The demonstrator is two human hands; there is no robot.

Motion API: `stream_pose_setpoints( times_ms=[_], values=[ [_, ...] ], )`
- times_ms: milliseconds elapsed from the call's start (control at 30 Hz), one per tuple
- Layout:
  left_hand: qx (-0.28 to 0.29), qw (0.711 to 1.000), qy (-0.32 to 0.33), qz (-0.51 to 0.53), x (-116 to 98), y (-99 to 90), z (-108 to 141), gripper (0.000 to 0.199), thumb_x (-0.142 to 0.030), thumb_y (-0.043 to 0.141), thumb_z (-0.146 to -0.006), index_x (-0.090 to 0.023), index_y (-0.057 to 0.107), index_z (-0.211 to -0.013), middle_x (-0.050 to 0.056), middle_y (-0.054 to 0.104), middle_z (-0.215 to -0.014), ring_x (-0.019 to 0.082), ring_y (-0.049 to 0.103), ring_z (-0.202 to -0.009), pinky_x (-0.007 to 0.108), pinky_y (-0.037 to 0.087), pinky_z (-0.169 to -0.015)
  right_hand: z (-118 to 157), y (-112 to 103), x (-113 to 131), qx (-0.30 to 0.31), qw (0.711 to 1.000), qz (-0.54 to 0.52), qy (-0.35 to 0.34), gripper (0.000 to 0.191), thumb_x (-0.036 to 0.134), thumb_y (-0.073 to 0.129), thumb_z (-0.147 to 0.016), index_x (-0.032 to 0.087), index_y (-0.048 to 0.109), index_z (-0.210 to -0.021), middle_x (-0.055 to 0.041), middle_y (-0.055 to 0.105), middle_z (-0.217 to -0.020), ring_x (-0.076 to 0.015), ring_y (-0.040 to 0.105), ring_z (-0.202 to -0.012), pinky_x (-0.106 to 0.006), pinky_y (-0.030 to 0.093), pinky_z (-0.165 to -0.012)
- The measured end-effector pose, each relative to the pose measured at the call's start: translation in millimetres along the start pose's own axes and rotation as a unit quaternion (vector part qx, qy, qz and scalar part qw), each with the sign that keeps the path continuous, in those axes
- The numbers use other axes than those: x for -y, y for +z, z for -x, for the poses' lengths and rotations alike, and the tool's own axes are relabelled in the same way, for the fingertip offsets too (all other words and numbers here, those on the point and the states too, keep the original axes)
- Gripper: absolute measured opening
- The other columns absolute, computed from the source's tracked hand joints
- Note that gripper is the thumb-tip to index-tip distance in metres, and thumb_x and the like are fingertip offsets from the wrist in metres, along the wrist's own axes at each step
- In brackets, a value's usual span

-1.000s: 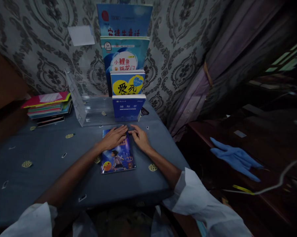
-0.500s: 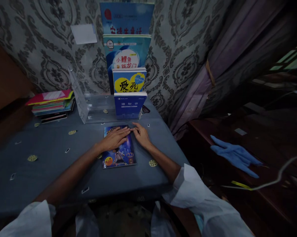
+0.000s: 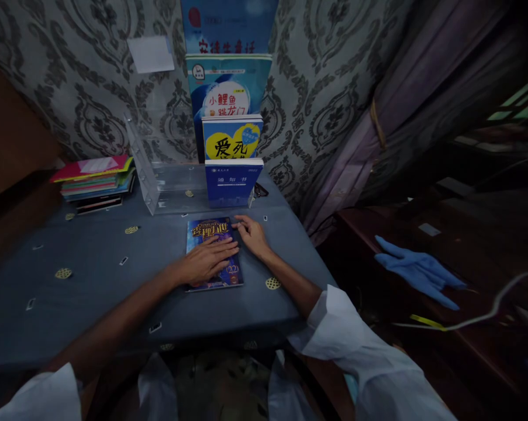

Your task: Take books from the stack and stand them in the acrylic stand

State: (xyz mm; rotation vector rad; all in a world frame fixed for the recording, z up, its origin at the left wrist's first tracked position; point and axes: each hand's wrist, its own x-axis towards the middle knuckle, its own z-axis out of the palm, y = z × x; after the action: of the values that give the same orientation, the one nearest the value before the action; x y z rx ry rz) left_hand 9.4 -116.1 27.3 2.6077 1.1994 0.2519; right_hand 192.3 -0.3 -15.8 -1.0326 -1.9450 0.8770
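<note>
Lying closed on the table (image 3: 92,298), the book (image 3: 202,231) sits under the left hand (image 3: 204,261), fingers slightly spread; the right hand (image 3: 251,237), fingers loosely bent, is at its far right edge. 4 books (image 3: 233,184) already stand in the far rack (image 3: 141,166); this 1 lies outside.

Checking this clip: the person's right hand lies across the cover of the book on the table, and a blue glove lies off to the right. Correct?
Not quite: the head view shows the left hand lying across the cover of the book on the table. A blue glove does lie off to the right.
</note>
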Motion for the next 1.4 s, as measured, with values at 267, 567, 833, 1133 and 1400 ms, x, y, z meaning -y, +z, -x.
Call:
stream_pose_setpoints(
  times_ms=[267,567,833,1133,1400],
  values=[
    [0.027,0.998,0.044,0.02,-32,2.1,21,0.045,-0.037,0.031,-0.108,-0.028,0.044,-0.15,0.0,0.042,-0.158,0.018,0.029,-0.151,0.044,0.016,-0.126,0,1,-2,0.0,1.0,-0.008,-0.002,0.033,0.014,0.051,-0.089,0.018,0.067,-0.117,-0.0078,0.08,-0.099,-0.0228,0.075,-0.093,-0.036,0.056,-0.085],
    [0.024,0.997,0.068,-0.034,-41,15.2,34,0.047,-0.035,0.029,-0.108,-0.025,0.038,-0.154,0.001,0.041,-0.158,0.018,0.028,-0.151,0.042,0.011,-0.126,1,2,-5,-0.004,0.999,0.035,-0.02,0.029,0.024,0.06,-0.088,0.021,0.069,-0.116,-0.0057,0.078,-0.098,-0.0216,0.071,-0.086,-0.036,0.054,-0.084],
    [0.014,0.999,0.036,-0.021,-36,8.7,36,0.047,-0.042,0.028,-0.108,-0.028,0.045,-0.149,0.0,0.043,-0.157,0.015,0.034,-0.149,0.04,0.019,-0.125,3,3,-3,-0.001,0.997,0.059,-0.044,0.031,0.021,0.062,-0.086,0.022,0.068,-0.116,-0.0049,0.078,-0.101,-0.0232,0.069,-0.095,-0.039,0.053,-0.086],
    [-0.05,0.995,-0.087,0.003,43,-8.6,46,0.053,-0.051,0.025,-0.106,-0.027,0.049,-0.147,0.001,0.046,-0.155,0.019,0.035,-0.148,0.045,0.023,-0.124,4,3,-4,0.007,0.997,0.06,-0.045,0.03,0.019,0.064,-0.084,0.022,0.071,-0.113,-0.0057,0.077,-0.101,-0.0225,0.067,-0.096,-0.036,0.054,-0.08],
    [-0.087,0.984,-0.146,0.045,94,-14.1,54,0.067,-0.06,0.019,-0.103,-0.02,0.044,-0.151,0.007,0.038,-0.16,0.022,0.028,-0.151,0.048,0.023,-0.124,3,2,-3,0.007,0.997,0.063,-0.049,0.026,0.017,0.065,-0.083,0.022,0.074,-0.107,-0.0056,0.077,-0.101,-0.0228,0.067,-0.098,-0.038,0.053,-0.086]
  ],
)
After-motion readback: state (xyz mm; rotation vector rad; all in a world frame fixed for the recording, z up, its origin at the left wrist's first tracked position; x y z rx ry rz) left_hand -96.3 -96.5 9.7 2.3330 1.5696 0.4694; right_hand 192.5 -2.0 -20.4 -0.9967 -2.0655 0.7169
